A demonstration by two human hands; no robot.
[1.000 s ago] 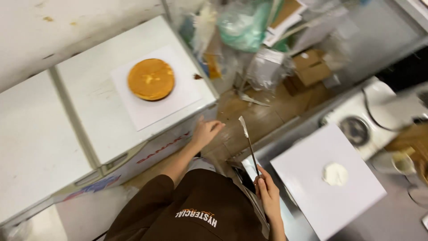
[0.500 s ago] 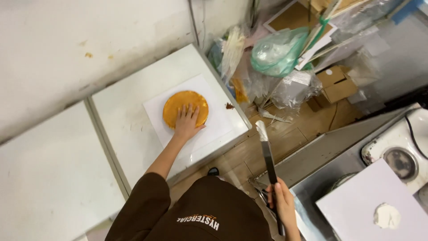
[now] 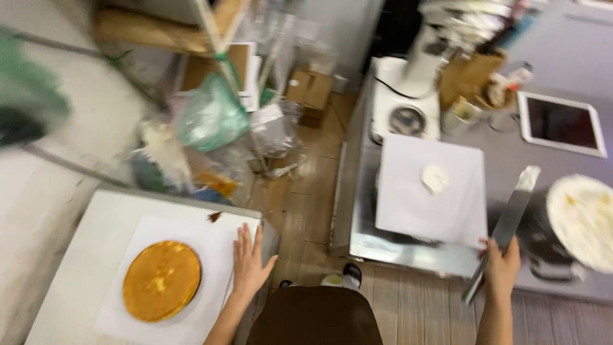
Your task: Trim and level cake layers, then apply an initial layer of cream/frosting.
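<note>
One round golden cake layer (image 3: 161, 280), one white paper sheet (image 3: 220, 239) beneath it, one long metal spatula (image 3: 504, 229), one white square board (image 3: 429, 191), two hands.

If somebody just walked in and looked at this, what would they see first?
Probably the round golden cake layer lying on white paper at the lower left, with the left hand flat on the paper beside it. Next, the long metal spatula held in the right hand on the right, next to a white square board with a dab of cream.
</note>
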